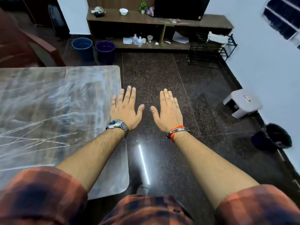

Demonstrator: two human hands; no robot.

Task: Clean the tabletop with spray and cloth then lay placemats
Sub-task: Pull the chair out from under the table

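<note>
A glass-topped table (pixel 56 103) fills the left of the view, its surface streaked and smeared. My left hand (pixel 125 108) is stretched out flat, palm down, fingers apart, above the table's right edge, holding nothing. My right hand (pixel 168 111) is held out the same way over the dark floor to the right of the table, also holding nothing. A watch sits on my left wrist and an orange thread with a bangle on my right. No spray bottle, cloth or placemat is in view.
A low wooden shelf unit (pixel 159 23) stands against the far wall. Two blue bins (pixel 93 49) stand on the floor beyond the table. A metal rack (pixel 211 47), a white stool (pixel 242 103) and a dark bin (pixel 272 137) line the right wall.
</note>
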